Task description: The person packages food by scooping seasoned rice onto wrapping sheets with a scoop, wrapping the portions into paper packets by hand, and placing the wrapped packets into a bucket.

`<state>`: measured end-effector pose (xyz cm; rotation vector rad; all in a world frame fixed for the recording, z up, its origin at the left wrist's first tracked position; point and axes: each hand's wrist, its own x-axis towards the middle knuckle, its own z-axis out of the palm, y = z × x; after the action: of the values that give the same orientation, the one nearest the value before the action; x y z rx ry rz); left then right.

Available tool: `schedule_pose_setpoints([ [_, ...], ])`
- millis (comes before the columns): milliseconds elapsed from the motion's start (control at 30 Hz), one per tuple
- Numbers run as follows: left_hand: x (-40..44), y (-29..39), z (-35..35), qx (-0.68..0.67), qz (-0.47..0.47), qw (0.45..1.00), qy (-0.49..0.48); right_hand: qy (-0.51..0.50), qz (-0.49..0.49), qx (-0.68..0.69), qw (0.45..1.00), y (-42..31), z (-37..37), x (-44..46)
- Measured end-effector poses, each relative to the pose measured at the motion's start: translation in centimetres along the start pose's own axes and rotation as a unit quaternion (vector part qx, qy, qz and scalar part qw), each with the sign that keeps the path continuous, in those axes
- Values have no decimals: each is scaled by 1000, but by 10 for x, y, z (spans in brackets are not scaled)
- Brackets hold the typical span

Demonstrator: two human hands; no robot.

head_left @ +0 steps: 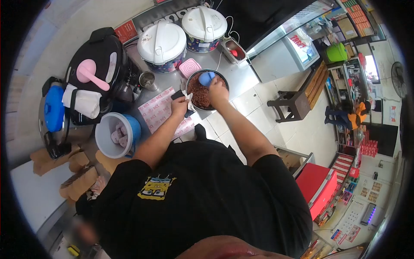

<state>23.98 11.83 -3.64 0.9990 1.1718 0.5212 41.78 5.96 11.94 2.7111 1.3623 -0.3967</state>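
A round pot [199,91] of reddish-brown grains stands at the counter's front edge. My right hand [218,92] is closed on a blue scoop [207,78], whose head is over the grains. At the pot's left side my left hand [179,105] grips a dark handle with a white cloth [189,97] around it. Under my left forearm lies a pink-and-white printed paper sheet [156,110]. Just behind the pot is a pink square mat [189,67].
Two white-lidded containers [161,42] stand behind the pot, with a metal tray [234,50] to their right. A black cooker with a pink paddle [92,74] and a blue bucket [136,129] are at left. A person [353,117] is far right.
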Motion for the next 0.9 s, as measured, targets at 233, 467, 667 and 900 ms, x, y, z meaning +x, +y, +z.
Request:
schedule_pose_setpoints([
  [233, -7, 13, 11, 4, 2, 996, 92, -77, -18, 23, 997, -9, 22, -20],
  [467, -4, -10, 0, -10, -21, 999, 31, -121, 35, 39, 991, 28, -82, -59],
  [667, -34, -4, -2, -46, -36, 998, -34, -161, -2, 9, 987, 15, -18, -68],
  [900, -39, -2, 6, -49, -32, 998, -1, -161, 77, 42, 983, 18, -58, -51],
])
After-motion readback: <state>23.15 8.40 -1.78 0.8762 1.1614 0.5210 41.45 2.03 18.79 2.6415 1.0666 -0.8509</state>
